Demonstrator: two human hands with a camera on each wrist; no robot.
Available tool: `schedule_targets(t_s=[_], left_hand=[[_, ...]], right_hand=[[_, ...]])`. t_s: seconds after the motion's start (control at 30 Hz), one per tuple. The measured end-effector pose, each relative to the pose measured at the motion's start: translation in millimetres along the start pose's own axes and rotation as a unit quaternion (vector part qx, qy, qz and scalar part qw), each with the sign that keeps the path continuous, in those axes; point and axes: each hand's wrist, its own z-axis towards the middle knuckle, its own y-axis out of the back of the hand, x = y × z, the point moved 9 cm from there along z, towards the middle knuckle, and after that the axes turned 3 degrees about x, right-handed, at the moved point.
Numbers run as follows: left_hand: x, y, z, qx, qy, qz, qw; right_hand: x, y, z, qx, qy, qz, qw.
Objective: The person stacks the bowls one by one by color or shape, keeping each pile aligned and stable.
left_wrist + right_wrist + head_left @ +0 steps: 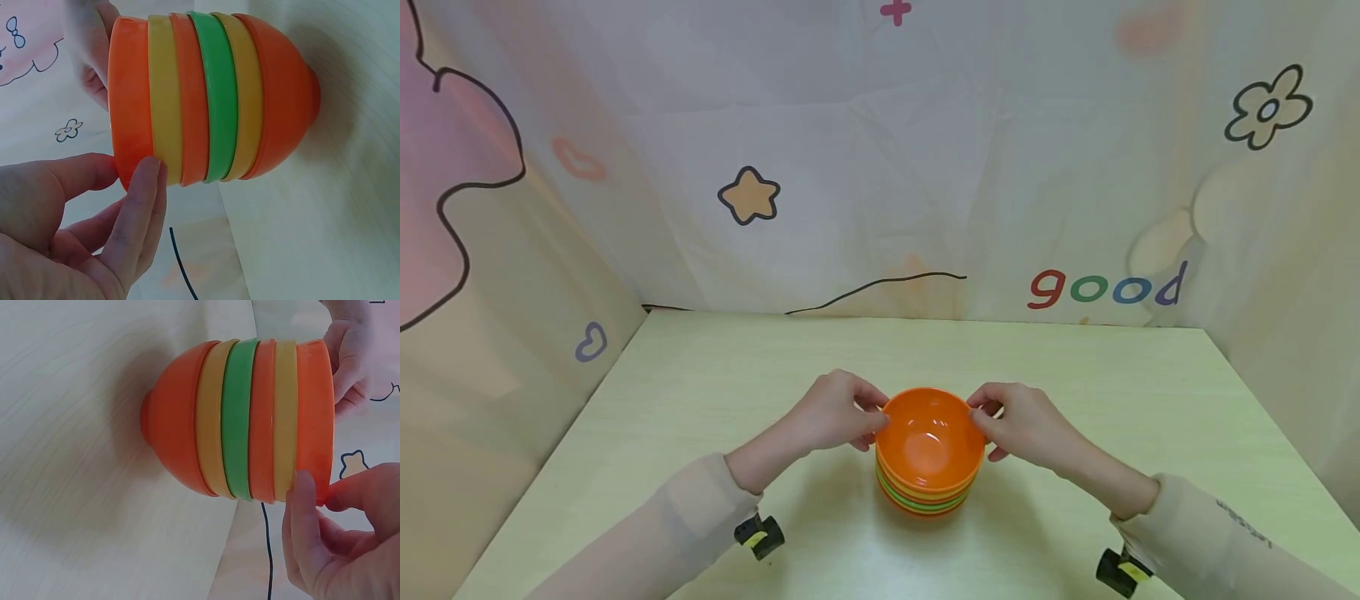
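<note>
A stack of nested bowls stands upright on the table, its topmost an orange bowl (pixel 930 437) with its mouth facing up. Below it, the left wrist view shows a yellow bowl (pixel 165 100), another orange one, a green bowl (pixel 214 97), a second yellow one and an orange bottom bowl (pixel 284 94). My left hand (pixel 842 412) pinches the top orange bowl's rim on the left, thumb at the edge and fingers along the outer wall. On the opposite side my right hand (pixel 1022 423) pinches the same rim, a fingertip reaching down near the yellow bowl (pixel 285 419).
The stack rests on a pale wood-grain table (pixel 760 358). A printed cloth backdrop (pixel 880 183) rises behind it and along both sides. Each sleeve carries a small black wrist camera, one on the left (pixel 760 536) and one on the right (pixel 1122 572).
</note>
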Motion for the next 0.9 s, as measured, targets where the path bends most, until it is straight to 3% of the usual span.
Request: schedule_targets(t_s=[0.3, 0.53, 0.7, 0.9], left_hand=[[0.3, 2.5, 1.6, -0.005, -0.006, 0.002, 1.0000], [-2.2, 9.7, 2.8, -0.031, -0.017, 0.045, 0.9984], [-9.5, 17.7, 3.5, -0.067, -0.043, 0.087, 0.9930], [-15.9, 21.7, 5.7, -0.090, -0.084, 0.112, 0.9860]], right_hand=[[-1.7, 1.7, 0.3, 0.001, -0.002, -0.008, 1.0000], [1.3, 6.7, 1.4, -0.015, 0.010, -0.042, 0.9989], [8.1, 11.0, 4.0, -0.029, 0.056, -0.084, 0.9945], [14.1, 17.4, 8.5, -0.063, 0.121, -0.144, 0.9801]])
